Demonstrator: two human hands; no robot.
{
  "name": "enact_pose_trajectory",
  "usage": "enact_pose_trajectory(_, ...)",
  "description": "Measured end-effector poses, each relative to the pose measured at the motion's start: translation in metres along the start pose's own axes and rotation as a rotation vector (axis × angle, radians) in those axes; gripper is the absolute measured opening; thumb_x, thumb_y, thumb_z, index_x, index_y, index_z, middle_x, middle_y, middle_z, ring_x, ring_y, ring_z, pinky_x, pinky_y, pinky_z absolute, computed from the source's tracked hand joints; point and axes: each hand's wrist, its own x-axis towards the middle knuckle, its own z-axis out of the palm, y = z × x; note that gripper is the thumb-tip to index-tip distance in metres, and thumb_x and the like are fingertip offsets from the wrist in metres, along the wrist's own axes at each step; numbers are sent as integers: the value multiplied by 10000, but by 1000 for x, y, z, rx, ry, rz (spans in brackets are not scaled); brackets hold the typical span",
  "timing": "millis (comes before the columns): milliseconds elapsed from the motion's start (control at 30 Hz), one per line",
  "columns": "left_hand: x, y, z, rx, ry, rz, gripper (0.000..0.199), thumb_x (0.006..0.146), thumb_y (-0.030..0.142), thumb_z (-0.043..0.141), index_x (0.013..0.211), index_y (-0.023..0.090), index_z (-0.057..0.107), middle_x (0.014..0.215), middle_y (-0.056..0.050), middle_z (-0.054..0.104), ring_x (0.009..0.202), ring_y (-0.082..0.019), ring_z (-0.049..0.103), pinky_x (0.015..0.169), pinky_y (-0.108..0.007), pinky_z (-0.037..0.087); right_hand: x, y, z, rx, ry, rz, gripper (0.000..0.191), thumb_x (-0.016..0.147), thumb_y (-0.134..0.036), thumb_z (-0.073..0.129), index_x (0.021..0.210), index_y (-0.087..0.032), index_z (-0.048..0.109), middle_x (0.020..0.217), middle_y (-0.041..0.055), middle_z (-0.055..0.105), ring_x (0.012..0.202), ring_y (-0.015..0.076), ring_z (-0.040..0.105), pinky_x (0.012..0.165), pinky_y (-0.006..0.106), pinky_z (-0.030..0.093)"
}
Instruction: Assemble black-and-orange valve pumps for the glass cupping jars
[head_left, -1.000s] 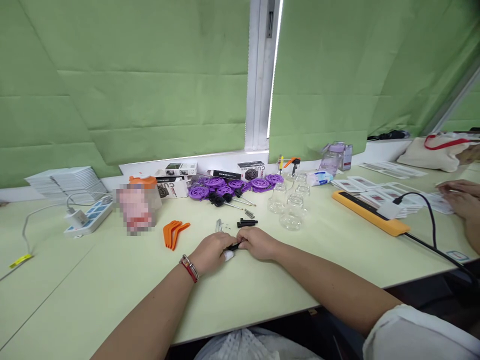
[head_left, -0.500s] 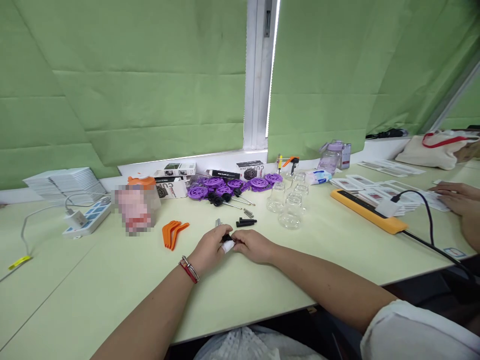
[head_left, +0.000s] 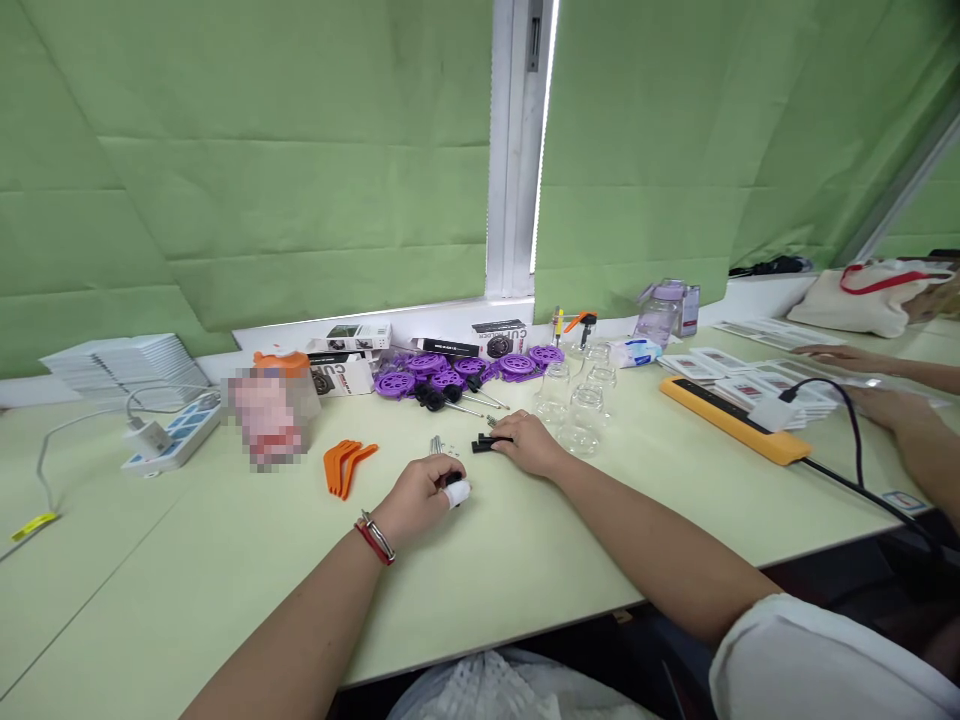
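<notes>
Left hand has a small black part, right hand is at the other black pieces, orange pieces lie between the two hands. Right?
No: the orange pieces lie left of the left hand, not between it and the right hand; head view shows it. The rest stands.

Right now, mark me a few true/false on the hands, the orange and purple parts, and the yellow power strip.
1. The left hand has a small black part in its fingers. True.
2. The orange pieces lie to the right of the left hand. False: they lie to its left.
3. The right hand is at the orange pieces. False: its fingers are at the black pieces.
4. The purple parts are inside the clear jars. False: they lie heaped left of the jars.
5. A white adapter sits on the yellow power strip. True.
</notes>
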Motion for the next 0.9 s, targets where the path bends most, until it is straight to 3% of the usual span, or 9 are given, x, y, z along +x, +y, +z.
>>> enact_pose_trajectory(467, -1, -7, 1, -52, -3, -34, 285, 754, 367, 591, 927, 156, 673, 771, -32, 601, 629, -120, 473, 587, -242, 408, -7, 5, -7, 205, -82, 24, 221, 748, -221, 653, 959, -234, 718, 1001, 36, 695, 1013, 207, 557, 954, 369, 389)
enact_pose_trajectory(600, -1, -7, 1, -60, -65, -3, 278, 756, 372, 589, 901, 155, 686, 788, -40, 604, 637, -124, 489, 601, -246, 416, -6, 6, -8, 238, -14, 124, 206, 792, -236, 597, 962, -209, 711, 1021, 54, 679, 1024, 205, 553, 942, 356, 399)
enact_pose_trajectory(733, -1, -6, 0, -33, -113, 26, 257, 762, 370, 582, 840, 148, 686, 746, -34, 592, 638, -129, 506, 618, -251, 426, 4, 7, -9, 186, 32, 231, 180, 802, -166, 552, 877, -178, 714, 947, 62, 668, 864, 171, 586, 831, 312, 440)
enact_pose_trajectory(900, -1, -6, -1, -67, -77, 16, 234, 775, 362, 564, 836, 154, 653, 797, -39, 610, 703, -144, 531, 660, -259, 441, 26, 6, -16, 150, -111, 239, 93, 701, -127, 647, 750, -172, 713, 887, 38, 663, 782, 143, 586, 756, 257, 439)
